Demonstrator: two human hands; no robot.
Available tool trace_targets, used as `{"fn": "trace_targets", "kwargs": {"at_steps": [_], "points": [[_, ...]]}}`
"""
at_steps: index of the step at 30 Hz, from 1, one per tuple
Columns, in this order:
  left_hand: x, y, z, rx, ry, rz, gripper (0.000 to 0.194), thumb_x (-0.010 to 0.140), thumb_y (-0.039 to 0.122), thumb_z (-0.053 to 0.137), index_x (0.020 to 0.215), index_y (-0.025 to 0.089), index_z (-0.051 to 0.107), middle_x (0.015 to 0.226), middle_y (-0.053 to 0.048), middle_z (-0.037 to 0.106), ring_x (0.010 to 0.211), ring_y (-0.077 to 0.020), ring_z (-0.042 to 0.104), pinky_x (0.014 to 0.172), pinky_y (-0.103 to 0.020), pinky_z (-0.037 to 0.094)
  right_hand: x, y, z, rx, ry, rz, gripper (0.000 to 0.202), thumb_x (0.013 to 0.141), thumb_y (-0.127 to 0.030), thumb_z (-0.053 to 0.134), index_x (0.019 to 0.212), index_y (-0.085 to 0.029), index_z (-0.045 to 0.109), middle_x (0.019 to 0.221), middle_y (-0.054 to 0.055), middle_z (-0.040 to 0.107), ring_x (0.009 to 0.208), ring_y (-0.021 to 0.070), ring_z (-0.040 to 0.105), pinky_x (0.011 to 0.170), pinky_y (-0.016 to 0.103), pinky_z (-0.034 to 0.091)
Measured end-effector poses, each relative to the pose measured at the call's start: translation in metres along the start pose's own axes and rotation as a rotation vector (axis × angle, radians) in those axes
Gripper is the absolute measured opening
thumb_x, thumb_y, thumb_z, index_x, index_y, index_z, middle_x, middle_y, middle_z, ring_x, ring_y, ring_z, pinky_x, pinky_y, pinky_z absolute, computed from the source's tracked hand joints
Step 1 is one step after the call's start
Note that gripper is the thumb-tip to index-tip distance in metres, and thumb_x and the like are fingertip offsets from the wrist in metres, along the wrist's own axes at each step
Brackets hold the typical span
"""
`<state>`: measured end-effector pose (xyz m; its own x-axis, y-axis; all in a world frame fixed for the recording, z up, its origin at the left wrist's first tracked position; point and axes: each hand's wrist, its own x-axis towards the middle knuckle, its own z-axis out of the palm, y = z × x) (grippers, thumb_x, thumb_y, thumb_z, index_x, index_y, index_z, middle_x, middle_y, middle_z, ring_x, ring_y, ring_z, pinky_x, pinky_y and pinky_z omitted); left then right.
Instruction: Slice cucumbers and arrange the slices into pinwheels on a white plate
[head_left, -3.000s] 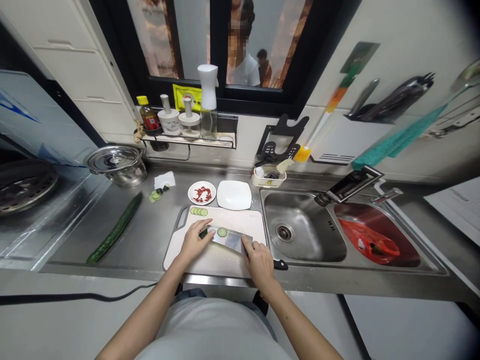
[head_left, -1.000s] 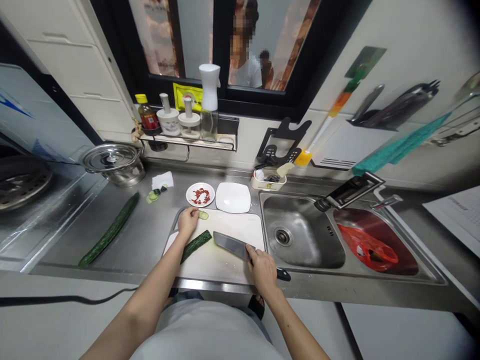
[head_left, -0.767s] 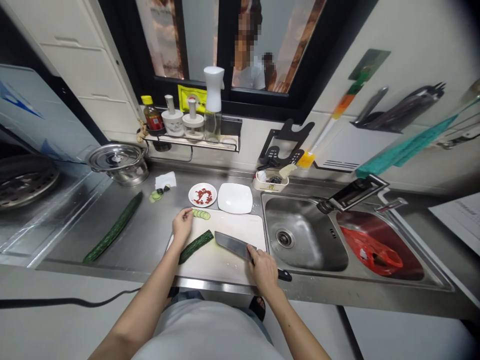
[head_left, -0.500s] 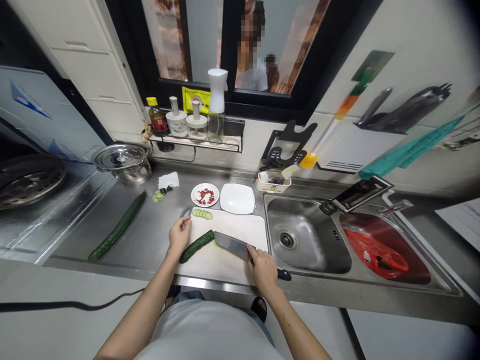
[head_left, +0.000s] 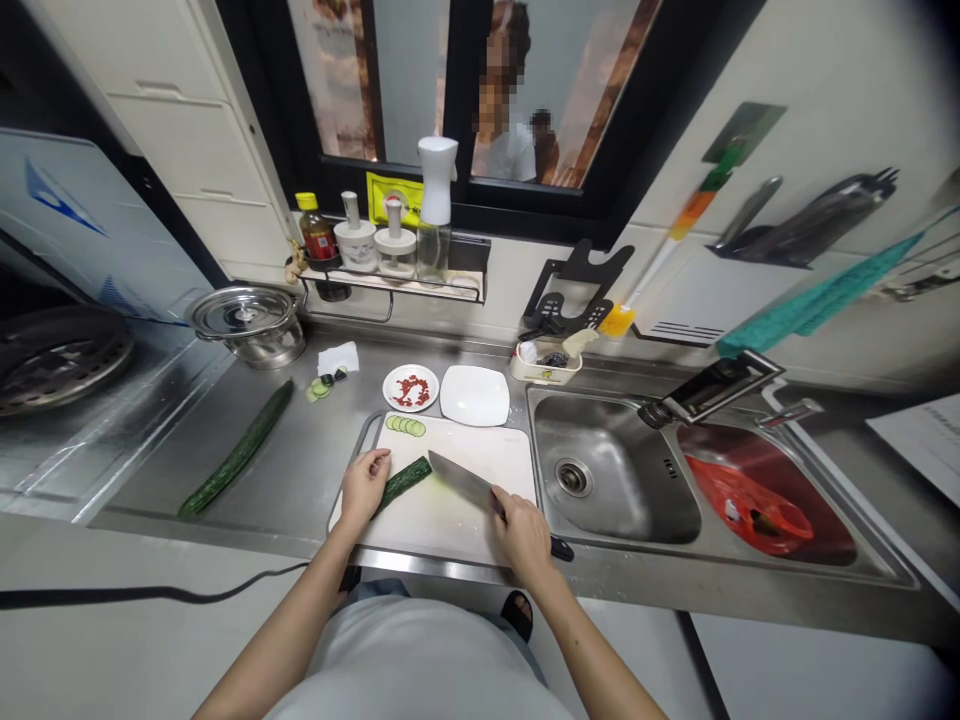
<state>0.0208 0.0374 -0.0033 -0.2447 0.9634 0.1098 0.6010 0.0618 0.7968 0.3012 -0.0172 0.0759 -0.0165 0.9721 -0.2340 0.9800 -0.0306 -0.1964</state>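
Note:
My right hand (head_left: pixel 525 530) grips the handle of a kitchen knife (head_left: pixel 461 477), its blade pointing left and its tip by the right end of a cut cucumber (head_left: pixel 407 477). This cucumber lies slanted on the white cutting board (head_left: pixel 465 525). Over its left part is my left hand (head_left: pixel 366 485), fingers loosely curled, covering that end; no firm hold shows. Cucumber slices (head_left: pixel 405 427) overlap in a row at the board's top left. Behind the board stand a small plate with red pieces (head_left: pixel 410 388) and a bare white square plate (head_left: pixel 475 396).
A whole cucumber (head_left: pixel 236 455) lies left on the steel counter, with scraps (head_left: pixel 319 388) and a tissue (head_left: pixel 338 358) behind. A lidded pot (head_left: pixel 251 325) stands back left. Right is a sink (head_left: pixel 615 470) with a red bag (head_left: pixel 750 510) in its second basin. A person shows beyond the window.
My left hand has moved slightly right, over the cucumber's left end, which was visible before. The knife blade has tilted more upright, its tip still near the cucumber's right end.

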Motion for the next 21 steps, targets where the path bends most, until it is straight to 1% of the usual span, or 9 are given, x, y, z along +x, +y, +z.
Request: {"fn": "trace_targets", "kwargs": {"at_steps": [3,5,8,14,18,21], "points": [[-0.003,0.009,0.001,0.053,-0.062,0.083,0.027,0.086,0.036,0.051,0.097,0.020,0.070,0.100,-0.007,0.070,0.089,-0.0216,0.062,0.083,-0.035,0.048,0.003,-0.009,-0.003,0.130,-0.001,0.018,0.039,0.091,-0.022,0.041,0.127,-0.023,0.057,0.111,0.005,0.069,0.101,0.0171,0.061,0.082,0.023,0.038],[-0.004,0.015,0.003,0.077,-0.096,0.149,0.026,0.087,0.035,0.050,0.097,0.022,0.070,0.100,-0.007,0.070,0.093,-0.0221,0.061,0.086,-0.035,0.046,0.007,-0.017,-0.004,0.198,-0.001,0.012,0.036,0.096,-0.029,0.035,0.122,-0.023,0.058,0.107,0.005,0.070,0.098,0.0172,0.063,0.079,0.023,0.039],[-0.003,0.022,0.007,0.100,-0.144,0.229,0.026,0.089,0.033,0.049,0.096,0.022,0.071,0.099,-0.007,0.070,0.095,-0.0222,0.061,0.088,-0.036,0.046,0.013,-0.028,-0.007,0.241,-0.017,-0.007,0.035,0.098,-0.033,0.030,0.114,-0.022,0.059,0.099,0.004,0.071,0.092,0.0171,0.064,0.074,0.023,0.037],[0.002,0.028,0.011,0.129,-0.222,0.308,0.028,0.092,0.033,0.048,0.098,0.022,0.073,0.097,-0.007,0.070,0.094,-0.0213,0.061,0.088,-0.036,0.045,0.022,-0.044,-0.013,0.180,-0.092,-0.075,0.032,0.099,-0.034,0.029,0.109,-0.021,0.057,0.098,0.005,0.070,0.089,0.0169,0.063,0.069,0.023,0.034],[0.000,0.031,0.011,0.121,-0.269,0.337,0.030,0.092,0.037,0.048,0.103,0.024,0.072,0.096,-0.006,0.069,0.093,-0.0200,0.061,0.086,-0.033,0.045,0.025,-0.052,-0.021,0.091,-0.170,-0.102,0.030,0.098,-0.032,0.031,0.111,-0.019,0.055,0.098,0.009,0.070,0.089,0.0186,0.064,0.070,0.025,0.035],[-0.001,0.031,0.012,0.085,-0.288,0.341,0.029,0.092,0.036,0.049,0.106,0.024,0.071,0.097,-0.005,0.069,0.093,-0.0185,0.061,0.085,-0.030,0.046,0.028,-0.058,-0.027,0.051,-0.224,-0.115,0.030,0.098,-0.029,0.031,0.109,-0.016,0.056,0.101,0.012,0.069,0.092,0.0204,0.064,0.072,0.026,0.037]]}}
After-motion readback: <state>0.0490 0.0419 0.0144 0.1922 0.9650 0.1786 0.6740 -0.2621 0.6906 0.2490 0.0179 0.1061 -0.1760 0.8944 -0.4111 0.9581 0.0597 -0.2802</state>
